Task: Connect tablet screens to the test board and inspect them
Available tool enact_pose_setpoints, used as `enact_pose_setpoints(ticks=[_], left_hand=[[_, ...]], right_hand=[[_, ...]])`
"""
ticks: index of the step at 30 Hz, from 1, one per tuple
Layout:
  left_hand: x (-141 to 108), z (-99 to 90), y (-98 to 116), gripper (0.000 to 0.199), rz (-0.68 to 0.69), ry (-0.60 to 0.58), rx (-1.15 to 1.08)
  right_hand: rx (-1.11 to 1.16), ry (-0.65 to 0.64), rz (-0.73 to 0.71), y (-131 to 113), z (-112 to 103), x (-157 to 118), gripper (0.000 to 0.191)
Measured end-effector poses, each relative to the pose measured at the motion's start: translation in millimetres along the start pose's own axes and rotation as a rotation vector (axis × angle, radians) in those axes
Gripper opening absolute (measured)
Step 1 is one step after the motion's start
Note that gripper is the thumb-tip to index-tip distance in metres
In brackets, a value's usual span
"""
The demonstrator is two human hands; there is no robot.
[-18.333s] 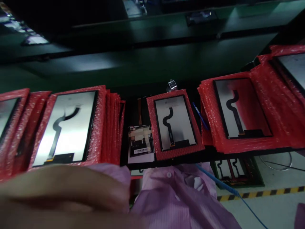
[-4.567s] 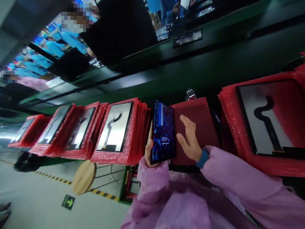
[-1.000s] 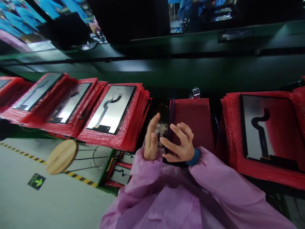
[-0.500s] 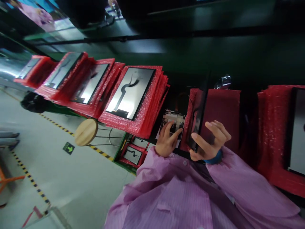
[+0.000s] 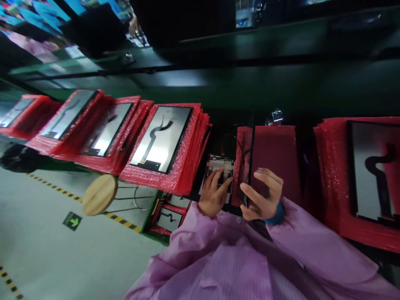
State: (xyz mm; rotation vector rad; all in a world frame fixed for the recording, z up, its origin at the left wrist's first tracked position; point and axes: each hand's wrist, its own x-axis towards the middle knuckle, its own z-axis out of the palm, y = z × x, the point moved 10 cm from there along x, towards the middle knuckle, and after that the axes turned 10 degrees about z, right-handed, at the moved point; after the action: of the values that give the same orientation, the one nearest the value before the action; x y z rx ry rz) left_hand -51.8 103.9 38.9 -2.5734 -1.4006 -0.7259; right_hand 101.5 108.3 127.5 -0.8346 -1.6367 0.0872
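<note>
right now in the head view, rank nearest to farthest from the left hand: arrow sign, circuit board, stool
1. Circuit board, partly under the left hand
2. Stool, off to the left
3. Arrow sign, farther left on the floor

You can read one sign: a bright green arrow [image 5: 74,221].
It stands on a dark square marker [image 5: 71,225] on the pale grey floor [image 5: 37,216] to your left; the characters beside it are too blurred to read.

Circuit board [image 5: 221,161] between 2 screen stacks [image 5: 162,139], left of sleeve [image 5: 275,150]
</note>
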Motion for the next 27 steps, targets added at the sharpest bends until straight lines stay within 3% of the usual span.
enact_pose_setpoints(ticks=[4, 6, 9, 14, 17, 20, 22, 24, 27], left_hand=[[2.3, -5.5, -0.8, 0.039, -0.032, 0.046, 0.010], [2.4, -7.3, -2.5, 0.037, -0.059, 0.069, 0.008], [2.5, -8.0, -4.8, 0.035, -0.088, 0.085, 0.004], [-0.5, -7.6, -6.1, 0.033, -0.110, 0.113, -0.015], [-2.3, -11.1, -5.4, 0.033, -0.120, 0.112, -0.040], [9.7, -26.8, -8.8, 0.029, -0.128, 0.128, -0.134], [31.2, -41.9, -15.0, 0.024, -0.103, 0.173, -0.200], [61.0, -51.7, -23.6, 0.022, -0.042, 0.227, -0.230], [105.7, -38.1, -42.1, 0.032, 0.010, 0.206, -0.208]], right_hand=[[-0.047, -0.146, 0.087, -5.5, -11.3, -5.3, 0.057], [-0.146, -0.146, 0.157, -6.2, -27.8, -12.5, 0.060], [-0.294, -0.117, 0.322, 5.5, -55.5, -27.1, 0.052], [-0.458, -0.153, 0.623, 47.6, -84.0, -58.0, 0.032], [-0.603, -0.267, 0.659, 56.8, -89.9, -63.7, 0.037], [-0.746, -0.324, 0.605, 48.5, -95.4, -44.4, 0.038], [-0.663, -0.365, 0.584, 45.1, -85.5, -21.3, 0.037], [-0.478, -0.462, 0.547, 48.1, -54.6, 3.5, 0.034], [-0.311, -0.550, 0.523, 71.9, 3.8, 34.5, 0.032]])
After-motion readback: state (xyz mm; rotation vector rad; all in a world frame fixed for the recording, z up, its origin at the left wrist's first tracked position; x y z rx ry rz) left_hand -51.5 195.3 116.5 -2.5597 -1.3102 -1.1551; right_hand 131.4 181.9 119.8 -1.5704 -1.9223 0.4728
